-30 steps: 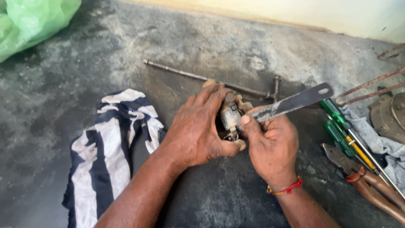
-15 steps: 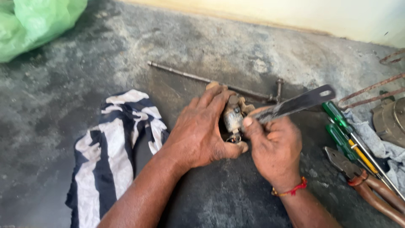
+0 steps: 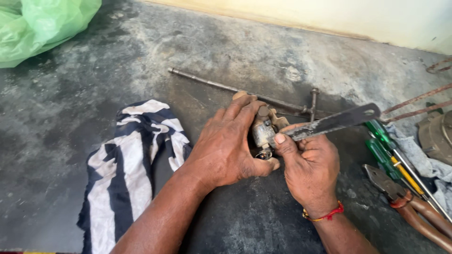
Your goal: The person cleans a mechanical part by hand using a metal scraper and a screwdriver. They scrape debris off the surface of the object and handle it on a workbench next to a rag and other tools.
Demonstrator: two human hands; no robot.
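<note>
Left hand point(image 3: 226, 148): fingers wrapped over and clamped on a small grimy metal part point(image 3: 262, 132), thumb beneath it, fingertips reaching over its far side. The part is a pale, blocky piece with a small ring or cap at its lower end; it sits between the two hands, just above the dark floor point(image 3: 84, 108), near the middle of the view.

Right hand point(image 3: 310, 171): fingers closed around the near end of a flat metal blade point(image 3: 332, 122), thumb pressed along its top. The blade is dark and flat, with a hole at its far end; it slants up and to the right, and its near end meets the metal part. A red thread band point(image 3: 325, 217) circles this wrist.

Striped cloth point(image 3: 127, 164): dark blue and white, crumpled, lying on the floor just left of the left forearm.

Long metal rod point(image 3: 226, 88): rusty, lying on the floor behind the hands, with a short upright post near its right end.

Green plastic bag point(image 3: 44, 23): bunched in the far left corner, well apart from the hands.

Green-handled screwdrivers point(image 3: 382, 146): two, side by side on the floor to the right of the right hand, shafts pointing toward the lower right.

Pliers point(image 3: 407, 207): brown-orange handles, lying near the screwdrivers at the lower right.

Grey rag point(image 3: 423, 162): crumpled beneath the screwdriver shafts at the right edge.

Round metal piece point(image 3: 435, 136): dull brown, at the right edge, partly cut off by the frame.
</note>
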